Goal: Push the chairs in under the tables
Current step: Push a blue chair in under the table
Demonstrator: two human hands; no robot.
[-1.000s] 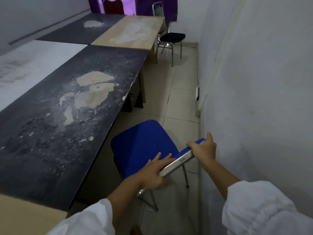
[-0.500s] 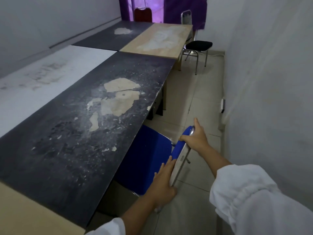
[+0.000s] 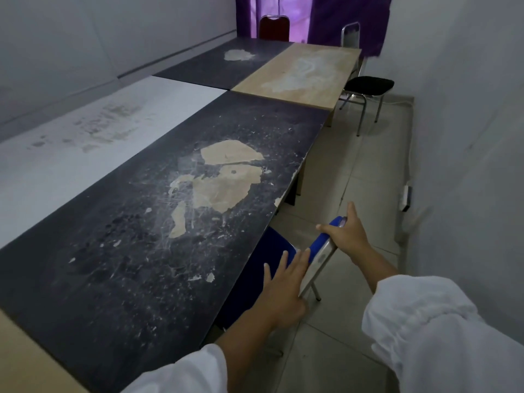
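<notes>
Gripping the blue chair point(image 3: 272, 268) by its backrest, your right hand point(image 3: 347, 236) closes over the top edge; your left hand point(image 3: 283, 290) lies open and flat against the backrest's front. Most of the seat sits under the dark surface point(image 3: 158, 222), backrest just beside its edge

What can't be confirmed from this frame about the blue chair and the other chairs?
- Blue chair, head view: most of the seat and the front legs are hidden under the black table, so how far in it sits is unclear.
- Left hand: palm contact with the backrest is hidden by the hand itself.
- Red chair: only the backrest shows above the far table.
- Black chair: partly hidden by the tan table.
</notes>
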